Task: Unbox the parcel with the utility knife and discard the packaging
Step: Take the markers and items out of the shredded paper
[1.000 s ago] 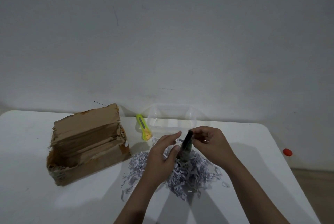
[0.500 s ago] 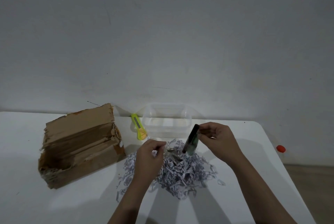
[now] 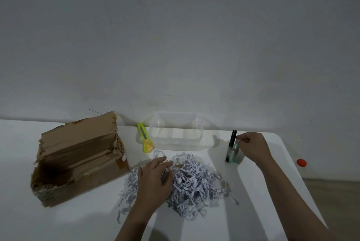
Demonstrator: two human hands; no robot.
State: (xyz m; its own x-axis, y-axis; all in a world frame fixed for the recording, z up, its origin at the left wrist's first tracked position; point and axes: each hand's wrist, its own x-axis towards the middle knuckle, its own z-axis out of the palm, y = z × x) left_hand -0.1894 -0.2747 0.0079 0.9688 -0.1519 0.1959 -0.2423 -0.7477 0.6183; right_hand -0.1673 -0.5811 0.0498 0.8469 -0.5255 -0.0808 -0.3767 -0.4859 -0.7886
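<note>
A torn brown cardboard box (image 3: 78,159) lies open on its side at the left of the white table (image 3: 58,221). A yellow-green utility knife (image 3: 144,140) rests near the wall between the box and a clear tub. A heap of shredded white paper (image 3: 192,180) covers the table's middle. My left hand (image 3: 155,180) lies on the heap's left side, fingers curled into the shreds. My right hand (image 3: 251,147) holds a small dark bottle with a black cap (image 3: 232,147), standing upright on the table at the right.
A clear plastic tub (image 3: 176,133) stands against the grey wall behind the paper heap. A small red cap-like object (image 3: 301,162) sits beyond the table's right edge. The table's rounded right corner is close to my right hand.
My right hand carried the bottle from above the paper heap out to the right and set its base on the table. My left hand dropped onto the shreds.
</note>
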